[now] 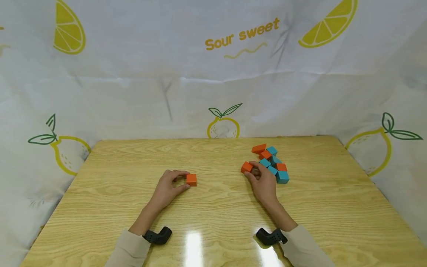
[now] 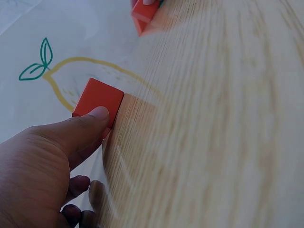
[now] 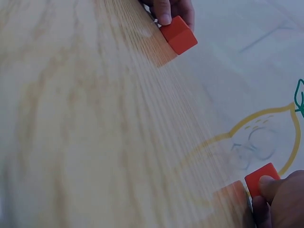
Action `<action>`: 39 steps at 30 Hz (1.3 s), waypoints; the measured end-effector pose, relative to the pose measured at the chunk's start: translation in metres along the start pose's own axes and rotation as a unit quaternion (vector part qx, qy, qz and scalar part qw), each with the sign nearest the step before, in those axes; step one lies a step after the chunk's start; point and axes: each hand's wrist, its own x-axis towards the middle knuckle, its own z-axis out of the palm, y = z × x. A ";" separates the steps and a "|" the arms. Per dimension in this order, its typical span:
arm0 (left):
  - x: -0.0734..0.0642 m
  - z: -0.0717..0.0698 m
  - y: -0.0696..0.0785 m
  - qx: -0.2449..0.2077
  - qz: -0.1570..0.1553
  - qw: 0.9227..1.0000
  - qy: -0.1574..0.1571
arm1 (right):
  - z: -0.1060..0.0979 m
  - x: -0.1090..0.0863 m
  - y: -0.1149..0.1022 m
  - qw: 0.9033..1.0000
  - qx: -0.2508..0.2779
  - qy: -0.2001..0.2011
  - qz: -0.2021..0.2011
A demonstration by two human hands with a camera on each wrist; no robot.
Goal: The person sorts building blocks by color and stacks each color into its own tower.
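My left hand [image 1: 166, 188] pinches an orange-red cube [image 1: 191, 180] between thumb and fingers, left of the table's middle. In the left wrist view the thumb presses flat on one face of that cube [image 2: 97, 96], which stands at the tabletop. To the right, my right hand [image 1: 265, 185] grips another orange-red block [image 1: 246, 167] by its right side, thumb at the near edge. The right wrist view shows this block [image 3: 256, 180] low at the right, partly covered by the thumb. A cluster of blocks lies just beyond the right hand, which hides part of it.
The cluster holds several blue blocks [image 1: 282, 177] and orange-red ones, among them a wedge-like piece [image 1: 258, 149] at its far left. They lie on a wood-grain table [image 1: 213, 207]. A white lemon-print cloth [image 1: 150, 107] hangs behind and at both sides.
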 end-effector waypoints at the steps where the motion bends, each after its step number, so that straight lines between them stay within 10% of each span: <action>1: 0.000 0.000 0.000 -0.001 0.001 1.000 0.001 | 0.000 0.000 0.000 1.000 -0.001 -0.001 -0.003; 39: 0.000 -0.001 0.000 -0.002 -0.001 1.000 -0.002 | 0.009 0.002 -0.027 0.993 0.096 -0.040 -0.059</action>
